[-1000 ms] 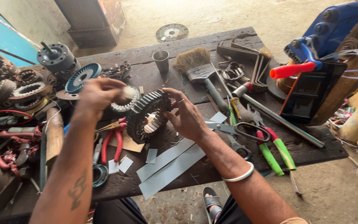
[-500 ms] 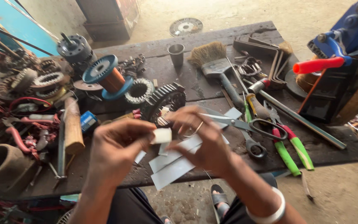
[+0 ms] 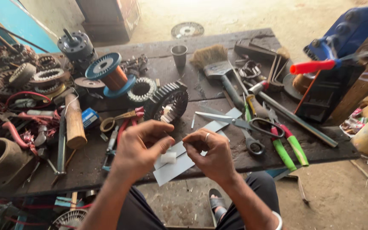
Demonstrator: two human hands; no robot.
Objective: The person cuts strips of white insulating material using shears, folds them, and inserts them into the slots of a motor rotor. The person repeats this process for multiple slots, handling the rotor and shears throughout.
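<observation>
While a small white slip [image 3: 168, 157] sits pinched at the thumb and fingertips of the left hand [image 3: 139, 147], that hand's fingers curl closed around it, just above the near edge of the bench [image 3: 218, 72]. Close beside it, the right hand [image 3: 211, 153] has its fingers bent inward, tips near the slip; whether they grip anything cannot be told. A ring shows on one right finger.

Under both hands lie long grey strips [image 3: 184, 159], reaching past the bench edge. Behind the hands a stator [image 3: 167, 100] leans on its side, with a smaller ring core [image 3: 141, 90] just left of it and a spool of copper wire [image 3: 109, 74] beyond. Scissors [image 3: 239, 123] lie to the right of the hands, next to green-handled pliers [image 3: 288, 147]. A brush [image 3: 216, 66] and a metal cup [image 3: 179, 54] stand farther back. At left, a wooden-handled hammer [image 3: 74, 121] rests among motor parts and red wires.
</observation>
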